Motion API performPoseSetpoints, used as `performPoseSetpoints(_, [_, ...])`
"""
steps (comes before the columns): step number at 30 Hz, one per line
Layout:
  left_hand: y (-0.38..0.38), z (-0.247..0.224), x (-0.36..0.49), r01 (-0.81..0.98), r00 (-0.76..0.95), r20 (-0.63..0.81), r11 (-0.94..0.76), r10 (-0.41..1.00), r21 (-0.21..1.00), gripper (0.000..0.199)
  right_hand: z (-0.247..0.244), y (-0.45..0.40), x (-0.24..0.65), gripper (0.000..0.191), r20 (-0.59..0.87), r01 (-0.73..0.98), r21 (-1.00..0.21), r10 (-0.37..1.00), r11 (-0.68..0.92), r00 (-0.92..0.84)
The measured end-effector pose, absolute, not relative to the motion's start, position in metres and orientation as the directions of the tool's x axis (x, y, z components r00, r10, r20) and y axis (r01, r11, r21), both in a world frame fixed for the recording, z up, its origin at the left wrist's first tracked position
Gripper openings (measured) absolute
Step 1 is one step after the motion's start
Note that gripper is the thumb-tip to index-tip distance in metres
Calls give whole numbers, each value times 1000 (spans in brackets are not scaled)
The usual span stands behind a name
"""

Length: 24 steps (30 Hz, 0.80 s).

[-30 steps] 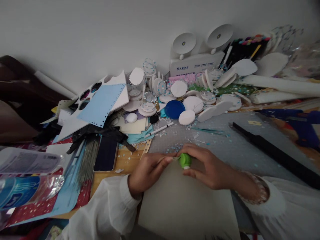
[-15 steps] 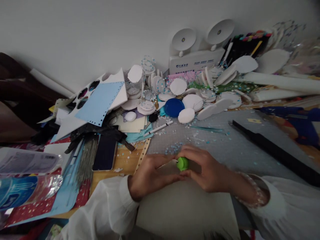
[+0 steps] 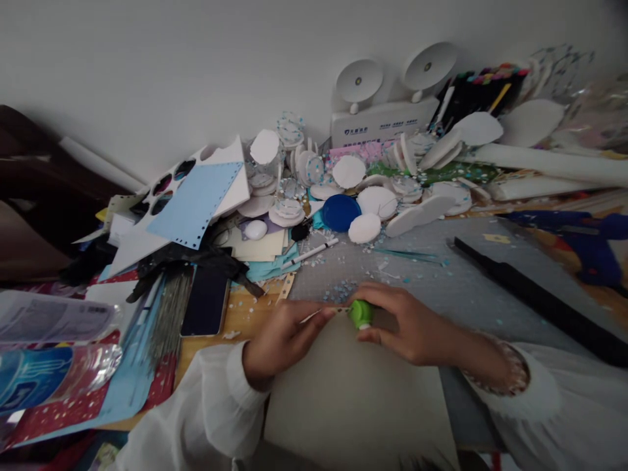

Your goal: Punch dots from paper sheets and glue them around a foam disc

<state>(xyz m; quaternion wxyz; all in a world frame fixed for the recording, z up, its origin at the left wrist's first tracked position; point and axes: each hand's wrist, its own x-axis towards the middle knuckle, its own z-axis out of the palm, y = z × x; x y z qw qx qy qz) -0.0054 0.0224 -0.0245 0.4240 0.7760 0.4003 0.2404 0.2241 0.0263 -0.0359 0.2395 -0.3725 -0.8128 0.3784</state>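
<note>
A small green craft punch (image 3: 362,314) is held between the thumb and fingers of my right hand (image 3: 409,327). It sits at the far edge of a large pale sheet of paper (image 3: 360,399). My left hand (image 3: 289,337) pinches that same edge to the left of the punch, thumb on top. A few small dark marks, perhaps holes, show along the edge between the hand and the punch. Tiny blue and white paper bits (image 3: 341,288) lie just beyond the punch on the grey cutting mat (image 3: 417,288).
Round white foam discs (image 3: 366,227) are heaped at the back beside a blue disc (image 3: 342,212). Tweezers (image 3: 409,255), a black tool (image 3: 530,291) and a blue glue gun (image 3: 589,242) lie rightward. Leftward are a phone (image 3: 205,301), a hole-edged blue sheet (image 3: 196,203) and a bottle (image 3: 59,373).
My left thumb has drawn back from near the punch and closed on the sheet's edge. The punch has turned slightly in my right hand, and the sheet has shifted a little left.
</note>
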Motion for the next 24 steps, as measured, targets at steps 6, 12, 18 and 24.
performPoseSetpoints(6, [24,-23,-4,459,567,31,-347,823,818,31,-39,27,220,15,149,419,-782,792,461,-593])
performPoseSetpoints(12, [28,8,1,559,644,236,-658,728,505,47,-44,26,219,21,246,398,-757,791,518,-560])
performPoseSetpoints(18, [36,21,26,603,794,-6,-787,608,132,55,-40,20,213,20,303,374,-726,757,577,-579])
performPoseSetpoints(24, [40,8,32,556,825,3,-813,565,173,48,-43,20,212,24,329,392,-704,761,593,-559])
